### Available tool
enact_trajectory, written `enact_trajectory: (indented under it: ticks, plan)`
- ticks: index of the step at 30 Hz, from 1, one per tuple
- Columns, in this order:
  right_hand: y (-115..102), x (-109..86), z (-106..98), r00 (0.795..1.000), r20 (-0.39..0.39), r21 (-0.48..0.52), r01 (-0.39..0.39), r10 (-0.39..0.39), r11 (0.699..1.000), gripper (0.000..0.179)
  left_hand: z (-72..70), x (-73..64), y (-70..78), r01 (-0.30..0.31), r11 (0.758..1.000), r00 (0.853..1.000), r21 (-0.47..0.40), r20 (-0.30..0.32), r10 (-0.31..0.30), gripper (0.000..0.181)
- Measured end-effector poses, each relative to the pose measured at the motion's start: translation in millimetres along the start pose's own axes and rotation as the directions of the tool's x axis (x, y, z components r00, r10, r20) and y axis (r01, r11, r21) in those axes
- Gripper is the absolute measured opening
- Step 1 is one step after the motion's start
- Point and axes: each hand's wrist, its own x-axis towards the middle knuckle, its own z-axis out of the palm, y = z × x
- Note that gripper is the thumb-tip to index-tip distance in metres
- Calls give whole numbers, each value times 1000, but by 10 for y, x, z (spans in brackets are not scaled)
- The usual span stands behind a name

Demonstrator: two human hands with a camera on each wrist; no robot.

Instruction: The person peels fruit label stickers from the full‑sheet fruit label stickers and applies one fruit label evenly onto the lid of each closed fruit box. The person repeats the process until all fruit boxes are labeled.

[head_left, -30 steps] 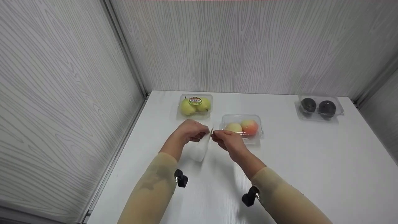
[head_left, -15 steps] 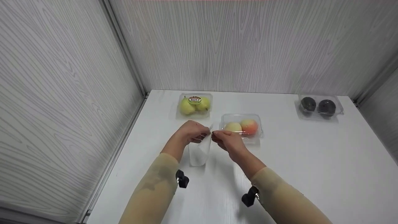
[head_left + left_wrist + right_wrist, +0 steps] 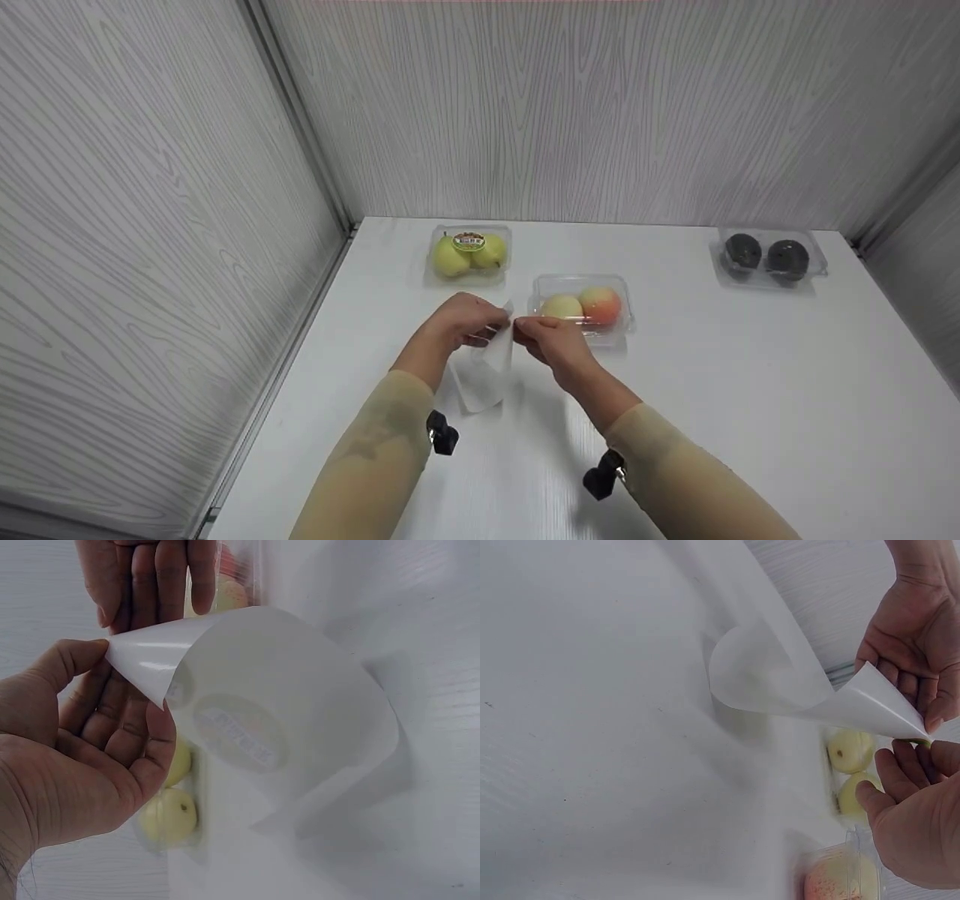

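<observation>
My left hand [image 3: 461,321] pinches a corner of a thin white sticker sheet [image 3: 480,379], which hangs curled below the fingers. In the left wrist view, oval labels [image 3: 240,733] show through the sheet from its other side. Close beside it, my right hand [image 3: 556,343] has its fingertips at the same corner, pinching a sticker [image 3: 921,741], of which only a thin green edge shows. The two hands almost meet over the table, in front of the fruit boxes.
A clear box of yellow-green pears [image 3: 451,259] with an oval label stands behind the left hand. Another clear box with peaches [image 3: 601,306] stands just behind the right hand. A third box with dark round fruit [image 3: 787,260] is at the back right. Panels enclose the table.
The sheet has swung and turned, so its lower end now spreads wider and hangs nearer me. The left hand has shifted slightly; the right hand has stayed nearly still.
</observation>
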Motion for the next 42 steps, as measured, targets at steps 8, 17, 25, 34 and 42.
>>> enact_trajectory:
  ticks: [8, 17, 25, 34, 42]
  plan:
    - [23, -9, -14, 1000, -14, -17, 7, -7, 1000, 30, 21, -1, -14, -2, 1000, 1000, 15, -6, 2, 19]
    - [41, 1, -14, 999, -26, -16, 21, -22, 1000, 28, 55, 5, -25, -15, 1000, 1000, 21, -14, 16, 14]
    - [41, -7, -10, 999, -39, -9, 4, -4, 1000, 27, 62, -2, -21, -12, 1000, 1000, -10, 7, 12, 7]
    - [32, -3, -18, 999, -42, -29, 0, -1, 1000, 28, 67, 6, -12, -11, 1000, 1000, -8, 13, 11, 9]
    - [27, 9, -26, 999, -47, -40, -6, 4, 999, 28, 66, 5, 2, -7, 1000, 1000, -2, 14, 8, 7]
